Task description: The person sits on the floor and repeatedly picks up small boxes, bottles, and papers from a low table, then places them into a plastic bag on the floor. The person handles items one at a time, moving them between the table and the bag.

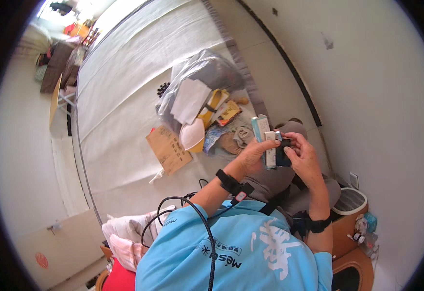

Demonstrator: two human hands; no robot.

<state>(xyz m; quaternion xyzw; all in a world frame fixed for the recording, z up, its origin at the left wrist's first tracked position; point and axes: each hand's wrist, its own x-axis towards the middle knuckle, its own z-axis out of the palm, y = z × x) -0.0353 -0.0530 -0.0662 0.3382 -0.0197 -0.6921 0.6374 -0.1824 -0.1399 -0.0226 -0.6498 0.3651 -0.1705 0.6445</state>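
Note:
My left hand (251,156) is closed around a slim teal-and-white box (260,126) and a narrower white box (270,156), both held upright side by side above my lap. Against them, my right hand (305,156) pinches a small dark flat item (283,156); its exact kind cannot be made out. Just beyond my hands, a clear plastic bag (200,65) lies on the bed. White papers (190,101), yellow packets (228,112), a pale pink cup-shaped piece (192,135) and crumpled cloth (242,136) spill out at its near side.
A brown cardboard piece (169,149) with handwriting lies left of the bag on the pale bed sheet (120,102). Folded pinkish cloth (129,237) rests at my left. A black cable (207,228) crosses my blue shirt. To the right stand a white wall (376,97) and a wooden cabinet (345,237).

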